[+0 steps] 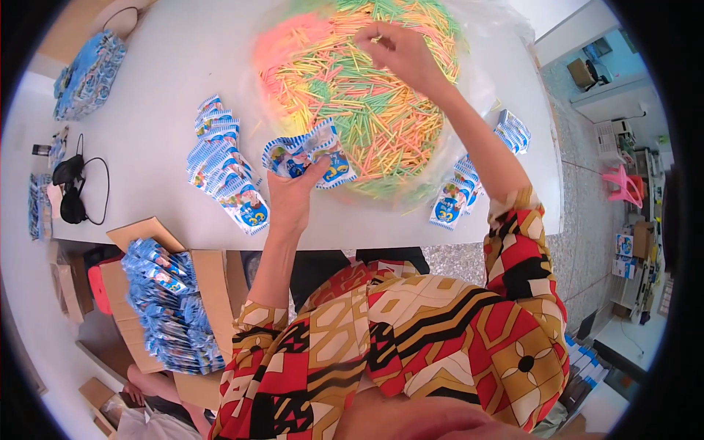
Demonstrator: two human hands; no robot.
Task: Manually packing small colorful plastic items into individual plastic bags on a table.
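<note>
My left hand (292, 198) is closed around a blue and white plastic packet (336, 150), whose upper edge spreads apart. Beyond it lies a big heap of thin pink, yellow, green and orange sticks (381, 110) inside a clear plastic bag (477, 103). Over the far part of this heap is my right hand (400, 55), its fingers curled and pinched together. What sits between those fingertips is too small to make out. To the left of the left hand, a row of overlapping blue and white packets (224, 161) lies on the white table (161, 95).
More packets (455, 194) lie by the right table edge, under my right forearm. A cardboard box (213, 275) full of packets stands at the near left. Bundled packets (92, 73) and a black corded item (72, 187) are on the left. Another person's arm (161, 385) shows below the box.
</note>
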